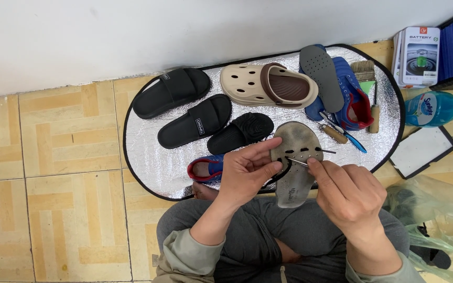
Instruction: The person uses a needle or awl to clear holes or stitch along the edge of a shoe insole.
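1. Nearest the camera, I am seeing my grey-trousered lap (268,230) and pale green sleeves as I am sitting cross-legged on the tiled floor (64,209).
2. My left hand (247,170) is closing its fingers and thumb around the edge of a worn grey sole (297,157), holding it up just above my knees with its underside facing the camera.
3. My right hand (349,191) is pinching a thin metal awl (301,161) between thumb and fingertips; its tip is touching the sole beside a row of dark slots.
4. Beyond the sole, a silver reflective mat (153,162) is lying against the white wall (132,36).
5. Resting on the mat are two black slides (184,105), a small black shoe (242,131), a beige clog (266,84) with a brown lining, and a blue shoe (349,94) with a grey insole (321,73) lying across it.
6. Part of another blue and red shoe (205,169) is showing just behind my left hand.
7. At the right, a blue bottle (433,107) and a clear plastic bag (431,209) are sitting off the mat.
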